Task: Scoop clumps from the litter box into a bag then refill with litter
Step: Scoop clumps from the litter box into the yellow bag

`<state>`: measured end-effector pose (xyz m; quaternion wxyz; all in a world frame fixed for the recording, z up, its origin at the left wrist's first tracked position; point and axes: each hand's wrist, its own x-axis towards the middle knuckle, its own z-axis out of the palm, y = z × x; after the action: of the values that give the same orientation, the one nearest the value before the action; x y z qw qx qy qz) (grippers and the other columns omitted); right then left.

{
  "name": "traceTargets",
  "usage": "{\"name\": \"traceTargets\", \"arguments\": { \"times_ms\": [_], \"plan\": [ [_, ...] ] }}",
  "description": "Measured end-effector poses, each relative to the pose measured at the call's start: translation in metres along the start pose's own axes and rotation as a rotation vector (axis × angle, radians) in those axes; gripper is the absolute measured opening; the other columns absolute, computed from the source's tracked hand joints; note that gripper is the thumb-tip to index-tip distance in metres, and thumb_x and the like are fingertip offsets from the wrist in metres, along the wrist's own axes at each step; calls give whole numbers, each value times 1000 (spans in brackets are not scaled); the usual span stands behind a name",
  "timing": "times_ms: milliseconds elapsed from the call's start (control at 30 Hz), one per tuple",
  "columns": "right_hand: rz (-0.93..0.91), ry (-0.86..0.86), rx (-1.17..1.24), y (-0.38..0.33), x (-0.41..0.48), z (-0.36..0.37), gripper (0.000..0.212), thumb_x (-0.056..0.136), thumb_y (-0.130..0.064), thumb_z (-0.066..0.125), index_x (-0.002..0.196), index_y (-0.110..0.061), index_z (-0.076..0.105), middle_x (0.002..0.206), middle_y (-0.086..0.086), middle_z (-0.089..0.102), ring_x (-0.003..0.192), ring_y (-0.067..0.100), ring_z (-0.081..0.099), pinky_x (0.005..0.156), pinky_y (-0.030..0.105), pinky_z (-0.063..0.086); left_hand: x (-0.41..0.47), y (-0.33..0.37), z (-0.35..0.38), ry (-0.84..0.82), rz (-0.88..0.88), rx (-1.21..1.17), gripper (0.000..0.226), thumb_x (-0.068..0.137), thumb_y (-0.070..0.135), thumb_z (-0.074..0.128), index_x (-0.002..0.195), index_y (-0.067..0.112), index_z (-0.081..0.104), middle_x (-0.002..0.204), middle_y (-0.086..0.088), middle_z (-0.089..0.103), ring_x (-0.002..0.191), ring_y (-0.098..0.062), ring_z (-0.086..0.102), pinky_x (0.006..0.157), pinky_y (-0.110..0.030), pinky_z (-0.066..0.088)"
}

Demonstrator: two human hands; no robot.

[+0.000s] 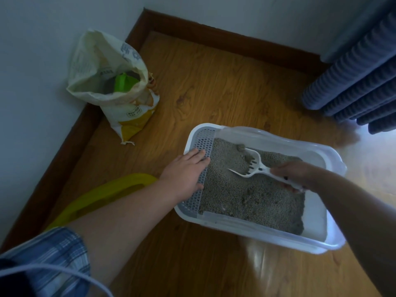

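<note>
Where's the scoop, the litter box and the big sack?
scoop [253,166]: head view, its slotted bowl.
litter box [246,227]: head view, its near white wall.
sack [130,113]: head view, its printed front.

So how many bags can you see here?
2: the litter sack stands by the wall; a yellow bag lies beside the left forearm, partly hidden.

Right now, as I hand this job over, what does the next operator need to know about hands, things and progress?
Left hand: open, flat on the grey grid ledge of the litter box.
Right hand: grips the white scoop, head dug into litter beside clumps.
Litter sack stands open by the wall; yellow bag lies beside the left forearm.
Done: scooping under way.
Left: bag clumps, refill.
</note>
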<state>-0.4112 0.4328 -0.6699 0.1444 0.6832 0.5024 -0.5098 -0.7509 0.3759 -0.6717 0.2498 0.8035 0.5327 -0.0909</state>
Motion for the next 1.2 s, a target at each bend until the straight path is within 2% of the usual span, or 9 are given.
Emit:
{"name": "traceTargets", "arguments": {
  "times_ms": [133, 233, 400, 500, 633, 933, 1033, 1200],
  "plan": [
    [6, 4, -62, -33, 8, 3, 52, 97, -44, 54, 89, 5, 67, 62, 11, 60, 46, 18, 47, 50, 27, 38, 0, -1, 0, -7, -5, 8, 86, 93, 44, 63, 159, 24, 12, 167, 3, 0, 153, -15, -3, 121, -40, 10],
    [-49, 41, -103, -54, 6, 0, 41, 99, -37, 55, 81, -2, 66, 55, 6, 60, 41, 17, 47, 45, 22, 38, 1, -1, 0, -12, -5, 13, 86, 92, 45, 63, 159, 24, 12, 167, 3, 1, 153, -15, -3, 122, -40, 10],
    [-150, 73, -12, -37, 9, 32, 22, 102, -36, 52, 87, -24, 64, 65, 6, 61, 50, 15, 54, 48, 24, 46, 0, -1, 2, 2, -15, 7, 88, 92, 45, 64, 159, 24, 11, 167, 3, 0, 153, -15, -3, 122, -41, 10],
    [-190, 91, 71, -25, 4, 59, 26, 102, -36, 51, 89, -19, 65, 71, 7, 66, 58, 16, 60, 54, 27, 51, 0, -1, 4, 3, -15, 4, 87, 92, 44, 63, 159, 24, 11, 167, 3, -1, 153, -15, -4, 122, -40, 9],
    [-182, 27, 237, -17, -4, 72, 29, 103, -31, 50, 91, -8, 63, 76, 13, 65, 65, 23, 60, 58, 33, 50, 1, 0, 3, 3, -11, 8, 87, 92, 44, 64, 159, 25, 11, 167, 4, 0, 153, -16, -3, 121, -40, 9],
    [-162, -18, 574, 22, -48, 68, 25, 105, -24, 47, 95, -6, 60, 68, 7, 57, 57, 19, 52, 47, 27, 42, -2, 0, 1, -12, 2, 40, 87, 93, 46, 62, 159, 24, 10, 167, 3, -1, 153, -17, -2, 122, -40, 12],
    [-179, 44, 550, 24, -60, 63, 25, 104, -25, 50, 88, -11, 62, 66, 9, 56, 52, 18, 51, 43, 24, 39, -2, 0, -1, -18, 3, 47, 87, 93, 46, 62, 159, 24, 9, 167, 2, -1, 153, -17, -2, 122, -40, 12],
    [-192, 74, 505, 26, -80, 59, 27, 103, -25, 52, 84, -8, 61, 65, 7, 57, 53, 18, 51, 47, 27, 40, 0, -1, 0, -29, -5, 36, 88, 94, 46, 61, 160, 23, 8, 167, 2, -3, 153, -17, -3, 123, -42, 14]
  ]
}}
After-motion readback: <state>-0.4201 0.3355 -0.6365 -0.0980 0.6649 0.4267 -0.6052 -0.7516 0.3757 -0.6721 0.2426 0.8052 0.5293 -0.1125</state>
